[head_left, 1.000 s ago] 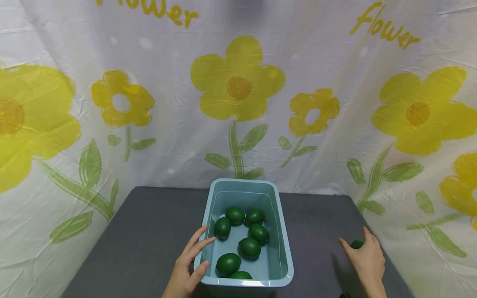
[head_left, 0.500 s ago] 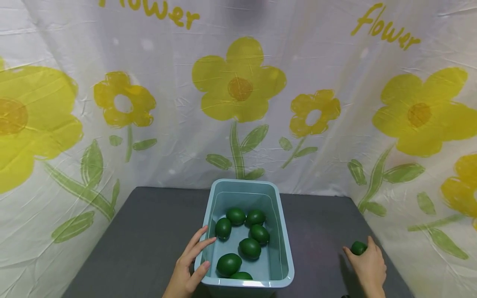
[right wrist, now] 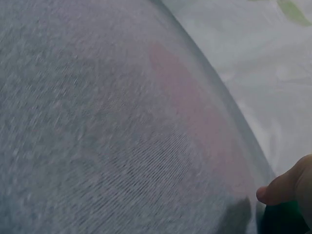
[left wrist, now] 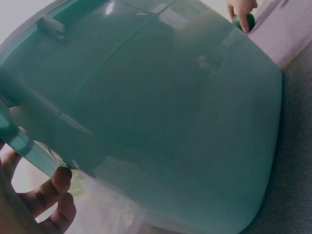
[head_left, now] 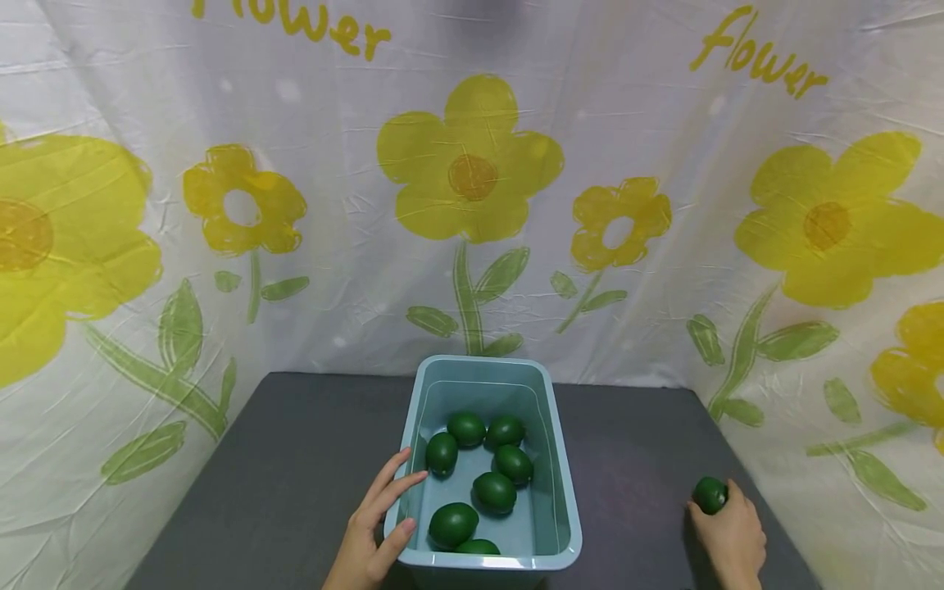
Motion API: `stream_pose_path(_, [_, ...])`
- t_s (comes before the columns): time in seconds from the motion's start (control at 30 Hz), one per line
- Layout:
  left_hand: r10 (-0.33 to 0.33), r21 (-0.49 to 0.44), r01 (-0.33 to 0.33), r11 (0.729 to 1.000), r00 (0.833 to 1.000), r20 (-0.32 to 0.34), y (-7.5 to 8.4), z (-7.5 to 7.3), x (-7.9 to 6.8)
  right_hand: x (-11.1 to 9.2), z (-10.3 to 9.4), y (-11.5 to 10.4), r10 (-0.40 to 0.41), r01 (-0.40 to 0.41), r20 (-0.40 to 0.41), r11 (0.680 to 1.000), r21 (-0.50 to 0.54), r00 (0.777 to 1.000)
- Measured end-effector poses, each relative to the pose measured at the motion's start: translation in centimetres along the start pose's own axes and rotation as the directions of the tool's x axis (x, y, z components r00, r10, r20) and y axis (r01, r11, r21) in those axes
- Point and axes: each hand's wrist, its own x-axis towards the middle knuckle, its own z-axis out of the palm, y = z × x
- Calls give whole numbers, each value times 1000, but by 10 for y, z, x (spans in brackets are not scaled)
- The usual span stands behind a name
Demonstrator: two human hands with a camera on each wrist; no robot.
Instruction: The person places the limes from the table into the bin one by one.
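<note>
My right hand (head_left: 732, 534) grips a dark green lime (head_left: 710, 495) between thumb and fingers, over the right side of the table. In the right wrist view, a fingertip lies against that lime (right wrist: 283, 218) at the lower right corner. A blue-green plastic bin (head_left: 564, 492) stands in front of me with several limes (head_left: 494, 492) spread over its floor. My left hand (head_left: 369, 524) rests on the bin's left rim, fingers spread and fairly straight. The left wrist view shows the bin's outer wall (left wrist: 170, 112), with fingertips (left wrist: 61, 179) right at the rim.
The grey cloth-covered table (head_left: 295, 483) extends on both sides of the bin. A white curtain (head_left: 332, 246) printed with yellow flowers hangs behind the table and along both its sides.
My right hand's fingers have closed around the lime at the right, and more of the lime shows now. The left hand, the bin and the limes inside have stayed put.
</note>
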Motion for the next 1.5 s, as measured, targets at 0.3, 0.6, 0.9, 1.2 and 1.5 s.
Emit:
stream_pose_path(0.3, [-3,-4,3,1000,1000,5,-1,0,0,-2,1,12,-2,2,-5,1000,-1,1000])
stream_pose_path(0.6, [-46,-43,46,998,999,10,-2,0,0,-4,4,14,-5,5,-28,1000,10,1000])
stream_pose_path(0.9, [-21,-22,21,1000,1000,5,-1,0,-1,-2,0,8,-2,3,-35,999,37,999])
stream_pose_path(1.2, [-6,5,6,1000,1000,-2,-1,-1,0,-2,-9,-10,-7,18,-99,994,108,995])
stream_pose_path(1.5, [-6,32,6,999,1000,-3,-2,0,-1,-12,-15,-32,-17,52,-156,973,223,988])
